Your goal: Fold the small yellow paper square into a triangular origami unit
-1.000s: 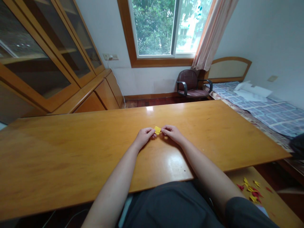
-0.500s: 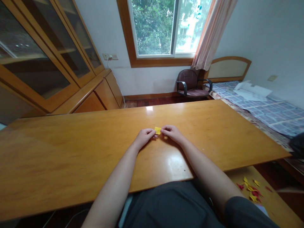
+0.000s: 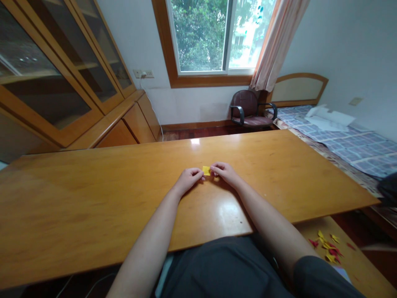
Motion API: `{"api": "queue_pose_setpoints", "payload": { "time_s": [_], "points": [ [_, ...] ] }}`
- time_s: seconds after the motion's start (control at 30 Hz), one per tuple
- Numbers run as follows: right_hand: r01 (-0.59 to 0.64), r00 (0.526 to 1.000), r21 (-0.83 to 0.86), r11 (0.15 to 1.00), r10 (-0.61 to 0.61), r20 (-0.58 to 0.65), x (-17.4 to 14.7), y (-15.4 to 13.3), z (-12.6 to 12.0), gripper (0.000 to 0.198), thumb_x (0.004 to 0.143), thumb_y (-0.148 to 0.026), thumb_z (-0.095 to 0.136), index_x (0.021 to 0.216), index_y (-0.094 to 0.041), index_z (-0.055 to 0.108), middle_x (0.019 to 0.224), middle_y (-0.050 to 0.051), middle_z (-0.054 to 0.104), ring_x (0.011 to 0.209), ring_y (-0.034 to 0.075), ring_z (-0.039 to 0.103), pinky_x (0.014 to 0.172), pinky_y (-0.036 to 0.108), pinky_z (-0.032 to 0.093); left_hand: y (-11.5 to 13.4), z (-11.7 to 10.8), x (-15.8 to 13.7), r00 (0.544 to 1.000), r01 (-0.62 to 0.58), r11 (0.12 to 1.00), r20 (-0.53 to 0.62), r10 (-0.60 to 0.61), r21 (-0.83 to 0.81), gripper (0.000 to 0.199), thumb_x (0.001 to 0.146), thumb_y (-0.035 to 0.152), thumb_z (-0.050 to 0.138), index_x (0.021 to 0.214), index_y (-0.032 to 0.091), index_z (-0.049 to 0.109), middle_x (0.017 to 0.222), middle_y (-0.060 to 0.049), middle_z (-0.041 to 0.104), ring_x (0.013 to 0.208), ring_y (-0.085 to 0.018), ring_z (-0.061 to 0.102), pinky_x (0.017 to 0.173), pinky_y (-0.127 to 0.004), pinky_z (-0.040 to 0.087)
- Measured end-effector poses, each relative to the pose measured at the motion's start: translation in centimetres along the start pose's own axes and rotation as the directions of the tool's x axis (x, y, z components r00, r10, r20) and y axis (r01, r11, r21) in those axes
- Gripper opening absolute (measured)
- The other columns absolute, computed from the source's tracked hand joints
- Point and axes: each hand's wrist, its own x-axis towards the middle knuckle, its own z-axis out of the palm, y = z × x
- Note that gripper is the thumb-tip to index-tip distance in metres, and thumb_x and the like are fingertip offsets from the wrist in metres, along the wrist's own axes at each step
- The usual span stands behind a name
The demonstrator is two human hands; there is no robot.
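Between my two hands, just over the middle of the wooden table (image 3: pixel 124 198), is a small yellow piece of paper (image 3: pixel 206 170), roughly square. My left hand (image 3: pixel 190 179) pinches its left edge between thumb and fingers. At the right edge, the thumb and forefinger of my right hand (image 3: pixel 223 171) close on the paper. Fine creases in the paper are too small to make out.
On a lower wooden surface (image 3: pixel 362 265) at the right lie several folded yellow and red paper pieces (image 3: pixel 331 248). Beyond the table stand a maroon armchair (image 3: pixel 246 105) and a bed (image 3: pixel 344 136). Glass-fronted cabinets (image 3: pixel 62 74) line the left.
The fingers of my right hand have shifted slightly at the paper's right edge. My left hand and the paper have hardly moved.
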Motion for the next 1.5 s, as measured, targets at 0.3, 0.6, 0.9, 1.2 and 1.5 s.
{"api": "queue_pose_setpoints", "payload": {
  "time_s": [0.3,0.6,0.9,1.2,1.5],
  "points": [
    [-0.057,0.997,-0.013,0.998,0.057,0.051,-0.1,0.2,0.0,0.037,0.074,-0.049,0.070,0.078,-0.013,0.067,0.066,0.002,0.064,0.058,0.011,0.055,0.056,0.023,0.043,0.8,-0.1,-0.3,0.998,-0.022,0.993,0.062,0.015,0.112,0.033,0.085,0.041,0.054,0.077,0.014,0.072,0.079,-0.006,0.075,0.073,-0.017,0.067,0.071,-0.025,0.049],
    [-0.055,0.998,-0.003,0.998,0.055,0.040,-0.1,0.3,-0.2,0.036,0.075,-0.049,0.069,0.076,-0.013,0.066,0.066,0.002,0.064,0.058,0.010,0.053,0.055,0.021,0.041,1.0,0.1,-0.3,0.997,0.024,0.998,0.069,-0.028,0.063,0.033,0.082,0.040,0.054,0.080,0.013,0.072,0.080,-0.008,0.075,0.072,-0.018,0.067,0.067,-0.026,0.049],
    [-0.039,0.999,0.028,0.999,0.038,0.011,-0.1,0.1,-0.3,0.035,0.074,-0.048,0.070,0.074,-0.013,0.065,0.063,0.000,0.061,0.056,0.010,0.052,0.055,0.022,0.040,0.2,0.1,0.0,0.999,-0.011,1.000,0.046,0.010,0.005,0.031,0.083,0.038,0.053,0.081,0.013,0.072,0.078,-0.008,0.074,0.070,-0.017,0.067,0.071,-0.027,0.051],
    [-0.057,0.998,0.011,0.998,0.057,0.002,-0.2,0.0,-0.2,0.037,0.073,-0.051,0.070,0.074,-0.014,0.065,0.064,0.000,0.062,0.056,0.010,0.052,0.055,0.022,0.040,-0.2,0.1,0.1,0.999,-0.032,0.999,-0.011,0.032,0.020,0.029,0.084,0.040,0.053,0.077,0.016,0.067,0.074,-0.004,0.072,0.069,-0.017,0.066,0.070,-0.026,0.050],
    [-0.064,0.996,-0.011,0.998,0.065,0.056,-0.3,0.1,0.0,0.038,0.075,-0.051,0.069,0.077,-0.014,0.067,0.066,0.002,0.064,0.057,0.011,0.054,0.055,0.022,0.043,1.1,0.0,-0.5,0.999,-0.038,0.997,0.029,0.037,0.060,0.032,0.082,0.046,0.059,0.081,0.015,0.070,0.079,-0.005,0.072,0.073,-0.018,0.065,0.071,-0.027,0.049]
  ]
}}
